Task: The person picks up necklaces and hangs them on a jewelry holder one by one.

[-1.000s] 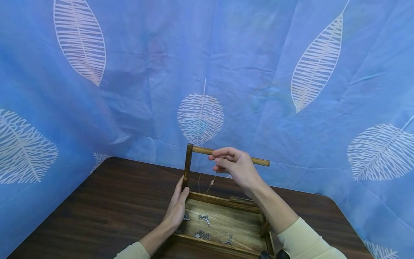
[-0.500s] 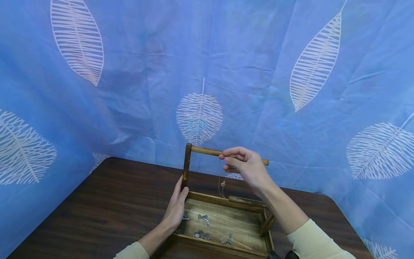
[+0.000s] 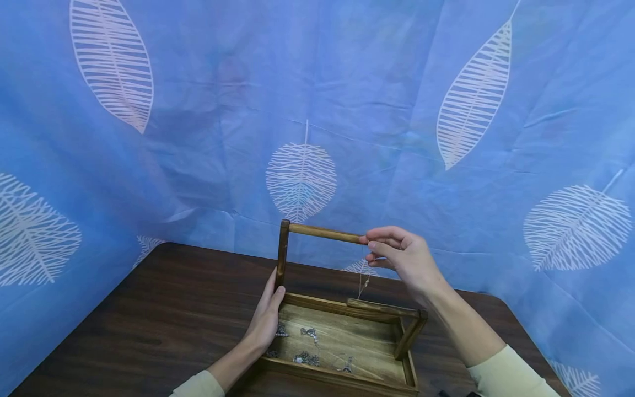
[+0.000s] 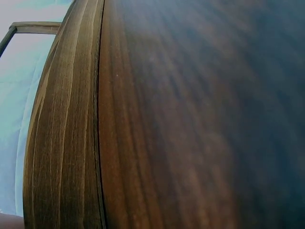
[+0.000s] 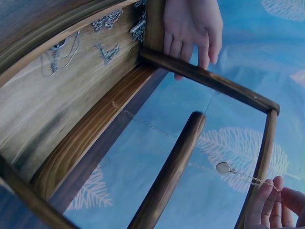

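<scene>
A wooden jewelry stand with a shallow tray base stands on the dark table, a long upper bar on its left post and a shorter lower bar at the right. At the left post and tray corner, my left hand grips the stand, thumb in front. My right hand pinches a thin chain necklace by its top, beside the upper bar's right end. The chain hangs down, and its round pale pendant shows in the right wrist view. Whether it touches a bar, I cannot tell.
Several silver-coloured chains lie in small heaps on the tray floor. The dark wood table extends around the stand. Behind it hangs a blue cloth printed with white leaves.
My right hand has moved right along the upper bar to near its end, carrying the hanging necklace with it. The left hand keeps its hold on the stand.
</scene>
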`<state>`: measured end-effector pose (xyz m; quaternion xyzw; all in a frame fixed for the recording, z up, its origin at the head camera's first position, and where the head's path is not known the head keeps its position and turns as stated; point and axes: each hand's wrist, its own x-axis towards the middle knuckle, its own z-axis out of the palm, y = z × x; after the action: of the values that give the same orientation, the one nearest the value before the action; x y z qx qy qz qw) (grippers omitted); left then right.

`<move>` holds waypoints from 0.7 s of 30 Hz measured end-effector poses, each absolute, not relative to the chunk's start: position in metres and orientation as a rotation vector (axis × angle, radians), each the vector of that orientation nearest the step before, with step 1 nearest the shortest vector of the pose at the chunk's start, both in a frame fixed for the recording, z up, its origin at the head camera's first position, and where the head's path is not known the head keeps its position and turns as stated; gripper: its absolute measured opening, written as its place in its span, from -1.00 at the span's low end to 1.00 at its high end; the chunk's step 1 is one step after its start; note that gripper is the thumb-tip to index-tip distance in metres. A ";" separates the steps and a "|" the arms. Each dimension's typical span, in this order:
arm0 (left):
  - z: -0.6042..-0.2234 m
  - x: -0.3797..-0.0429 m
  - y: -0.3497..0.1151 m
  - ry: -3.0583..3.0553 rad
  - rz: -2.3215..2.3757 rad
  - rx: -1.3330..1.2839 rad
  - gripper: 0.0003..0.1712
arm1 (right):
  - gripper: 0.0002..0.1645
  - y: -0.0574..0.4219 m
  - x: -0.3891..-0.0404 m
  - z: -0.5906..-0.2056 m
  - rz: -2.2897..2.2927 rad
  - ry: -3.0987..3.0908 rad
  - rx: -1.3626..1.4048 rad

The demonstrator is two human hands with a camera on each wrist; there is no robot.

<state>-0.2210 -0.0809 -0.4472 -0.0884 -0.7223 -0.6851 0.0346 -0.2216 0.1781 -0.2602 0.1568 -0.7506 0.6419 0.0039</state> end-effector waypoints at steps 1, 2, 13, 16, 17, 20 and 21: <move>-0.447 -0.221 -0.081 -2.222 -2.110 -0.281 -0.33 | -0.67 0.181 -0.221 -0.260 2.010 -2.350 0.485; -0.447 -0.221 -0.082 -2.224 -2.113 -0.290 -0.33 | -0.67 0.185 -0.221 -0.260 2.006 -2.348 0.484; -0.446 -0.221 -0.084 -2.196 -2.120 -0.384 -0.27 | -0.55 0.220 -0.216 -0.256 1.985 -2.324 0.389; -0.446 -0.221 -0.084 -2.185 -2.125 -0.400 -0.30 | -0.54 0.229 -0.216 -0.253 1.988 -2.308 0.367; -0.446 -0.222 -0.084 -2.179 -2.128 -0.405 -0.32 | -0.54 0.232 -0.216 -0.253 1.999 -2.295 0.363; -0.446 -0.221 -0.084 -2.168 -2.136 -0.420 -0.34 | -0.53 0.240 -0.216 -0.251 2.016 -2.263 0.345; -0.446 -0.221 -0.084 -2.165 -2.137 -0.424 -0.33 | -0.52 0.242 -0.216 -0.251 2.020 -2.254 0.340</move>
<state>-0.2214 -0.0843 -0.4458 -0.1379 -0.7044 -0.6954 0.0349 -0.2162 0.2421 -0.2508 0.1116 -0.7392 0.6625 0.0480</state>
